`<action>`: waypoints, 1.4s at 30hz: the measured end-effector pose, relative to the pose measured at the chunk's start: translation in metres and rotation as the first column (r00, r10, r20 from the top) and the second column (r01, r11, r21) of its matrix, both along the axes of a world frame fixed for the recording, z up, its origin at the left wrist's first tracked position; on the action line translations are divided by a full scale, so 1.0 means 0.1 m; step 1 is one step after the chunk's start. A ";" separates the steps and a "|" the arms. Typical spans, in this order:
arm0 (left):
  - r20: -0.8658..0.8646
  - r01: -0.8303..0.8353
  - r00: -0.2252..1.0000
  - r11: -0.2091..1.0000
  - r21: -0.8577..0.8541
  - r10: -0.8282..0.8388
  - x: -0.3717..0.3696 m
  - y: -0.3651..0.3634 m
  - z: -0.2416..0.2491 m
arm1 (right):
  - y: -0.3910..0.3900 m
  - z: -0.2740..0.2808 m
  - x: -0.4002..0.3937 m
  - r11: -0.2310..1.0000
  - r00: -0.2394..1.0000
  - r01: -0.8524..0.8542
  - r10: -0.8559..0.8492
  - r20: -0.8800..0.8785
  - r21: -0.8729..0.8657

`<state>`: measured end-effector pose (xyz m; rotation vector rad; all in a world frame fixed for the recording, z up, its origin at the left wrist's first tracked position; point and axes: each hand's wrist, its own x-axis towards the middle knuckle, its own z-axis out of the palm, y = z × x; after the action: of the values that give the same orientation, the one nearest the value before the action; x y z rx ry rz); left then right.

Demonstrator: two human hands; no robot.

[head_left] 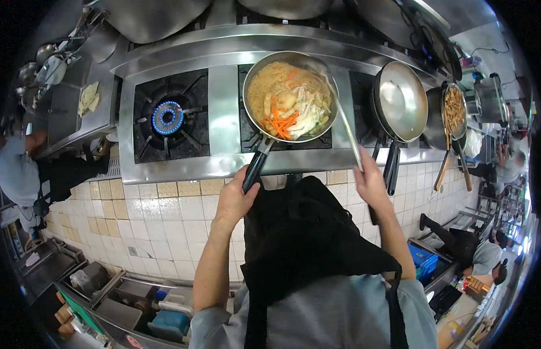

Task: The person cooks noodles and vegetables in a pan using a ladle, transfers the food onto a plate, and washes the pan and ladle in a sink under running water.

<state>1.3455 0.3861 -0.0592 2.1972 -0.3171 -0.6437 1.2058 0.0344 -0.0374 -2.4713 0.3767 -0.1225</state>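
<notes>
My left hand (pixel 235 196) is wrapped round the black handle of a frying pan (pixel 247 107) on the middle burner. Noodles (pixel 272 81), shredded carrot (pixel 280 123) and pale shredded food (pixel 308 116) fill the pan. Closed in my right hand (pixel 372 185) is a long-handled metal cooking utensil (pixel 347 129) with a dark handle end. Its far end reaches the pan's right rim, where its shape is blurred. Beside it, to the right, stacked frying pans (pixel 403 99) have their black handles pointing towards me.
A lit gas burner (pixel 167 117) is at left. Another pan holds brown food strips (pixel 454 110) at right, with utensils across it. Large pots (pixel 154 17) line the back. Co-workers stand at left (pixel 20 168) and right (pixel 486 253). Containers (pixel 168 324) sit behind me.
</notes>
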 end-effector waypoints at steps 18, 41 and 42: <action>0.079 0.001 0.997 0.998 -0.055 0.003 -0.07 0.06 0.02 | 0.37 0.90 -0.18 0.944 0.896 0.214 -0.086 -0.435 0.252; 0.118 0.009 0.993 0.998 -0.055 -0.002 0.09 0.43 0.07 | -0.20 1.69 -0.21 0.934 0.951 -0.194 0.103 -0.292 -0.302; 0.117 0.016 0.993 0.999 -0.047 -0.011 0.11 0.44 0.06 | -0.23 1.80 -0.25 0.933 0.951 -0.192 0.102 -0.291 -0.303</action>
<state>1.3565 0.4302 -0.0531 2.1925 -0.4041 -0.5108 1.1806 0.0112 0.1421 -2.8468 0.3000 0.2401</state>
